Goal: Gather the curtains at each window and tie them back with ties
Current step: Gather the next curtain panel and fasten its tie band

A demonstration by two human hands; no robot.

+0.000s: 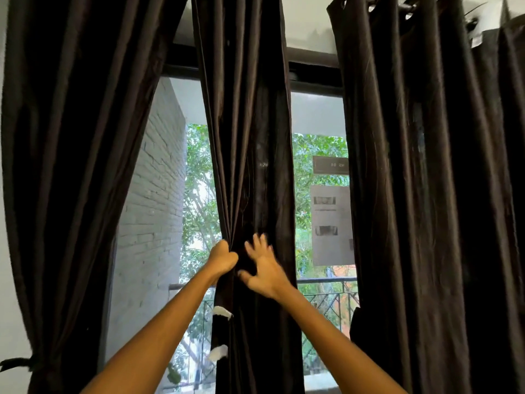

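Note:
A dark brown middle curtain (250, 137) hangs in front of the window, bunched into folds at hand height. My left hand (223, 258) grips the gathered folds at the curtain's left edge. My right hand (262, 268) is spread, fingers straight, against the fabric just right of the left hand. The left curtain (71, 166) is drawn aside and tied low down with a dark tie (17, 364). The right curtain (431, 194) hangs loose in straight folds from the rod. White patches (221, 311) show on the middle curtain's edge below my hands.
The window glass (318, 123) shows a grey brick wall (153, 209), trees and a balcony railing (326, 280). Grey paper sheets (331, 223) are stuck to the glass on the right. The curtain rod (409, 7) runs along the top right.

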